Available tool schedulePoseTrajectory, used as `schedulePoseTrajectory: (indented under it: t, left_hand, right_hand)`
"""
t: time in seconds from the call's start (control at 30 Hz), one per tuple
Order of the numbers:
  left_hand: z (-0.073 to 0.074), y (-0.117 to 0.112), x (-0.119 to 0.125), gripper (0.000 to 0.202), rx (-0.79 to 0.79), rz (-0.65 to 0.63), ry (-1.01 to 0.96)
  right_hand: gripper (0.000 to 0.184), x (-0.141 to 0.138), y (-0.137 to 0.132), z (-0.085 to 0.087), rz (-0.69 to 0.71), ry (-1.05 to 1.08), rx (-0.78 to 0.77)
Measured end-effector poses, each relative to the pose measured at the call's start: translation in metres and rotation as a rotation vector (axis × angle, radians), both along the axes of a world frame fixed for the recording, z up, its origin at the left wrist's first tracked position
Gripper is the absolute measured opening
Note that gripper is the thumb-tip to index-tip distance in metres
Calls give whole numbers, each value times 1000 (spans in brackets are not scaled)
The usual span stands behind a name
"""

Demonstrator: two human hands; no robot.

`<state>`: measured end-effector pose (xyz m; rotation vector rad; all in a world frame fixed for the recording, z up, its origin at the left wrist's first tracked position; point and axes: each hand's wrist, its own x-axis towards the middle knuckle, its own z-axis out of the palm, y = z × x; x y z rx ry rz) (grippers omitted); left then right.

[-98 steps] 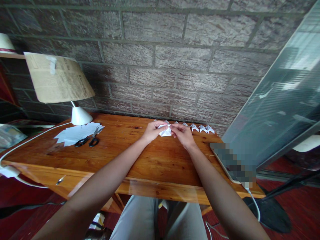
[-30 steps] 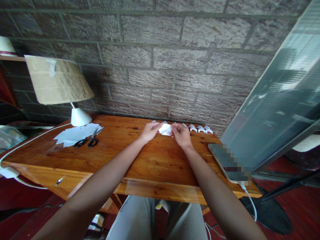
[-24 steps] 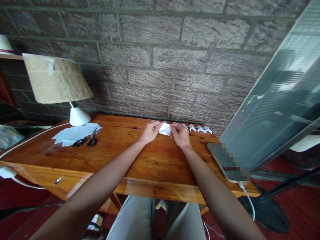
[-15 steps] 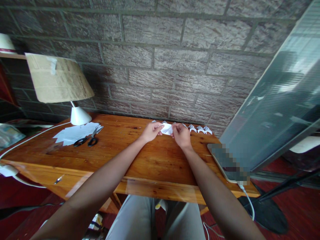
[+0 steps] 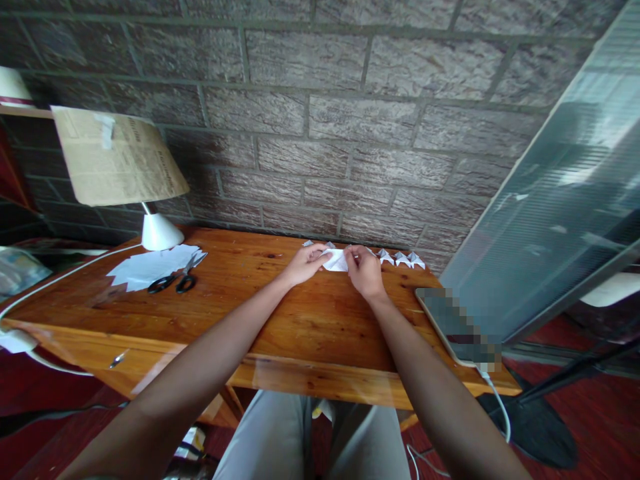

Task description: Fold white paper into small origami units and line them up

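Between my two hands is a small white piece of paper (image 5: pixel 336 261), held near the back of the wooden table. My left hand (image 5: pixel 309 262) pinches its left edge, thumb on top. My right hand (image 5: pixel 363 268) grips the right edge with bent fingers, which cover that side of the sheet. Just behind, along the wall, runs a row of small folded paper pieces (image 5: pixel 401 259) with pointed tops; my hands hide part of the row.
On the left, black-handled scissors (image 5: pixel 184 283) lie against a stack of white paper (image 5: pixel 150 267), beside a lamp (image 5: pixel 163 231) with a papered shade. A tablet (image 5: pixel 455 327) with a white cable lies at the right edge. The brick wall (image 5: pixel 320 160) stands directly behind the table (image 5: pixel 310 320).
The paper has tilted slightly, and its face looks a little different between my fingers. Both hands stay in nearly the same place.
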<state>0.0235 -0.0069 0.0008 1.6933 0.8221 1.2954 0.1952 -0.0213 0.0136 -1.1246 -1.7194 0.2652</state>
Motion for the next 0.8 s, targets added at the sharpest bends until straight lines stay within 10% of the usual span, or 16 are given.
schedulePoseTrajectory:
  t: [0.8]
  left_hand:
    - [-1,1,0,34,-39,1,-2]
  right_hand:
    - [37,2,6,-6,344,302,-370]
